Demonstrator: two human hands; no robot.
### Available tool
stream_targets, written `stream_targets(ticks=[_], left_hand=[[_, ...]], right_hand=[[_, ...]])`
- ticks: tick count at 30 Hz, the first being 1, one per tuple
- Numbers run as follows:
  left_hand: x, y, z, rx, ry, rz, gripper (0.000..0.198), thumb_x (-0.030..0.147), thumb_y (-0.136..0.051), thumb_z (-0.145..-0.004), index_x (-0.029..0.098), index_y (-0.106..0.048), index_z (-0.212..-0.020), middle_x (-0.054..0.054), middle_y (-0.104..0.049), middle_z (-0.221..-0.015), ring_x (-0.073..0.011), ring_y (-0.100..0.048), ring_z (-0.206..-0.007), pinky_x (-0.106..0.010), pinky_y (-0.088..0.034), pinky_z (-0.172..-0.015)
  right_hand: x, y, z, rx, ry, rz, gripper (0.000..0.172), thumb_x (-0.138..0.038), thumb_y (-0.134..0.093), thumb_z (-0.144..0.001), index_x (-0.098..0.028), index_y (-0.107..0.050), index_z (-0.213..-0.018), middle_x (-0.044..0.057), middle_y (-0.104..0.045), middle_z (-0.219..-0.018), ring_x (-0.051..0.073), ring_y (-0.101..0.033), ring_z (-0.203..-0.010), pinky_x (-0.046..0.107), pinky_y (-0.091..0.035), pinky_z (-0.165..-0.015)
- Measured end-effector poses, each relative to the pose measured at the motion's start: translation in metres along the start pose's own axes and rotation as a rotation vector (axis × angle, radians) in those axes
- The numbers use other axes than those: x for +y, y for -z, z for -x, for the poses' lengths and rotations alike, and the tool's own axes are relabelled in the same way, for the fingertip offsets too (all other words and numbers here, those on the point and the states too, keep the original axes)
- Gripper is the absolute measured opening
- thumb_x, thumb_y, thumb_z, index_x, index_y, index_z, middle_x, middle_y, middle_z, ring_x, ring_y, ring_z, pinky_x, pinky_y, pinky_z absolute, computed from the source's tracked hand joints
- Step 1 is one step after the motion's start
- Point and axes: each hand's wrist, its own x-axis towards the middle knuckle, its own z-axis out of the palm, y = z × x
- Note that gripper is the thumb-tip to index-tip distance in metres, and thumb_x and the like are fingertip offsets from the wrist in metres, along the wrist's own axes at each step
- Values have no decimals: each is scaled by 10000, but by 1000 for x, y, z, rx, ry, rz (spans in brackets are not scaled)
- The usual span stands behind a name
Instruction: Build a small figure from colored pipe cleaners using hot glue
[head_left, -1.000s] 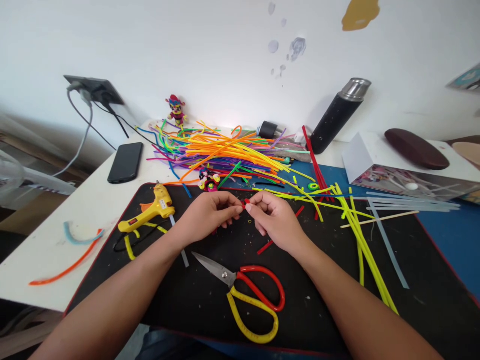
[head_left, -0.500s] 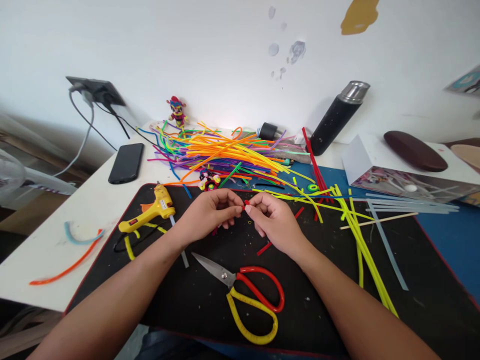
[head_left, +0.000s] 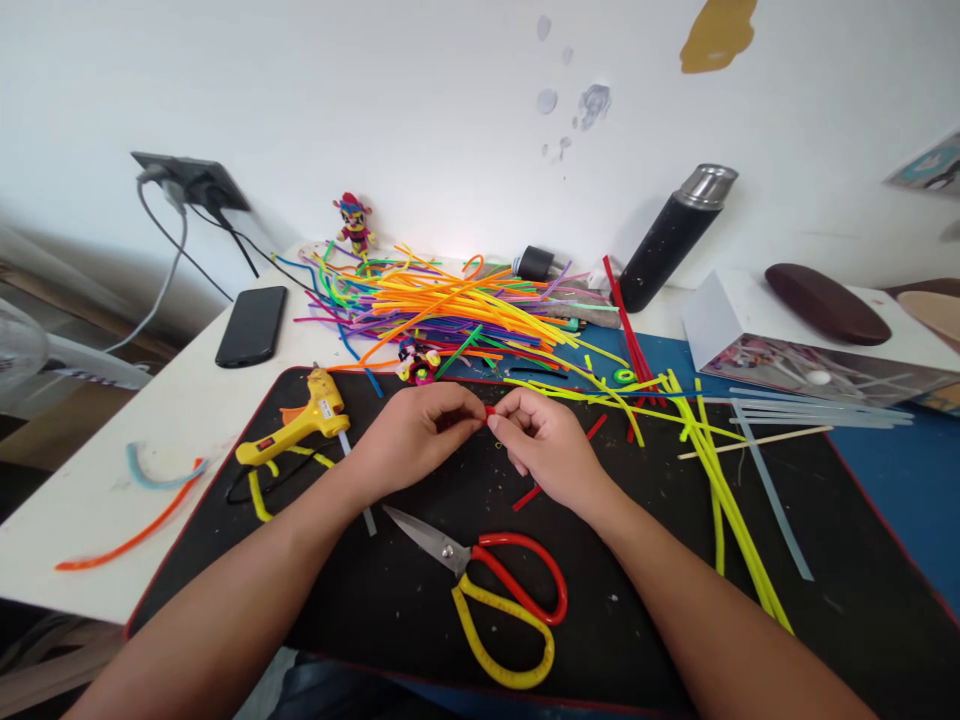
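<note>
Between my two hands is a small piece of red pipe cleaner (head_left: 490, 411), mostly hidden by the fingertips. Thumb and fingers of my left hand (head_left: 420, 430) pinch it from the left. My right hand (head_left: 551, 440) pinches it from the right, fingertips almost touching the left ones. Below the hands, scissors (head_left: 450, 552) with one red and one yellow handle lie on the black mat (head_left: 360, 620). A cut red pipe cleaner (head_left: 527, 496) rests under my right hand. Just behind my left hand sits a small colourful figure (head_left: 418, 362).
A yellow glue gun (head_left: 300, 425) lies left of my left hand, near a phone (head_left: 252, 326). Many coloured pipe cleaners (head_left: 450, 300) are heaped at the back. Yellow-green pipe cleaners (head_left: 727, 490) lie on the right. A black flask (head_left: 679, 235) and a white box (head_left: 720, 320) stand behind.
The fingers of my left hand have curled in closer around the red piece, and its fingertips shifted slightly. Both hands stay together in nearly the same place; the scissors have not moved.
</note>
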Motion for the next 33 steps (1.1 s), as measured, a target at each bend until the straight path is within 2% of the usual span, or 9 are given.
stream_targets(ticks=[4,7,10,12,15,17,23,33], left_hand=[[-5,0,1,-24,-156,-195,220,179,-539,-983,216,-756,-973,-49,-774,-940,-181,-713,-854,-266,-506,-789],[-6,-1,1,-20,-170,-226,233,166,-533,-984,221,-760,-985,-52,-778,-944,-186,-718,-866,-269,-506,-794],[-3,-3,1,22,-97,-156,180,201,-577,-967,213,-756,-952,-45,-777,-934,-187,-715,-863,-269,-511,-805],[0,-3,0,26,24,-48,154,264,-611,-960,205,-753,-956,-33,-769,-891,-178,-702,-797,-266,-517,-757],[3,-2,-1,-47,223,191,228,386,-651,-943,186,-744,-1003,-13,-735,-809,-156,-660,-666,-253,-520,-637],[3,-2,-2,-90,292,326,277,435,-682,-919,172,-732,-989,-8,-713,-783,-141,-644,-630,-244,-527,-605],[3,-1,-3,-109,332,484,315,464,-737,-884,153,-702,-924,-7,-699,-761,-110,-615,-593,-228,-529,-581],[3,-1,-4,-109,341,543,416,564,-735,-879,151,-689,-888,-15,-695,-755,-107,-608,-576,-229,-524,-569]], right_hand=[[3,-1,0,2,-1,45,157,-350,-647,-933,-226,-599,-848,-84,-504,-563,101,-445,-429,252,-321,-453],[2,-1,0,10,-4,46,158,-352,-647,-932,-228,-598,-848,-89,-492,-557,100,-437,-423,253,-316,-451],[1,0,-1,16,-3,11,167,-367,-648,-935,-225,-600,-859,-96,-483,-535,98,-431,-411,249,-309,-445],[1,0,-1,26,-1,-27,190,-391,-656,-937,-222,-603,-869,-99,-480,-527,96,-431,-404,245,-303,-440],[1,2,-1,43,2,-83,239,-437,-675,-939,-220,-600,-872,-106,-473,-512,90,-426,-392,240,-302,-441],[1,3,-1,47,3,-104,260,-456,-683,-937,-221,-595,-867,-108,-470,-505,88,-425,-388,239,-305,-442],[-3,2,-1,41,-5,-126,287,-485,-694,-908,-223,-592,-850,-102,-478,-520,88,-433,-388,233,-309,-426],[-5,1,0,36,7,-98,275,-475,-679,-917,-222,-590,-853,-102,-478,-520,87,-433,-387,230,-318,-422]])
